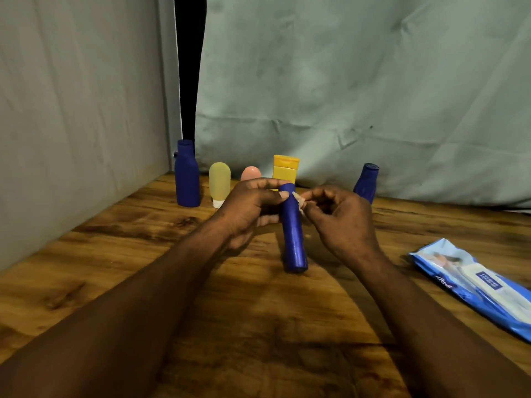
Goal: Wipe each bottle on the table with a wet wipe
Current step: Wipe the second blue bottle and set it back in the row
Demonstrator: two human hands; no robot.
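Observation:
A slim blue bottle (pixel 293 237) stands on the wooden table (pixel 115 254) in front of me. My left hand (pixel 250 208) grips its upper part, thumb and fingers curled round it. My right hand (pixel 339 216) pinches a small crumpled wet wipe (pixel 299 203) against the bottle's top right side; most of the wipe is hidden by the fingers. Behind stand a large blue bottle (pixel 187 176), a pale yellow tube (pixel 219 183), a pink tube (pixel 250 173) partly hidden by my left hand, a yellow bottle (pixel 285 169) and a small blue bottle (pixel 366 183).
A blue and white pack of wet wipes (pixel 471 285) lies flat on the table at the right. A grey-green cloth (pixel 344 96) hangs behind the row of bottles, and a pale wall (pixel 80 110) borders the table's left side.

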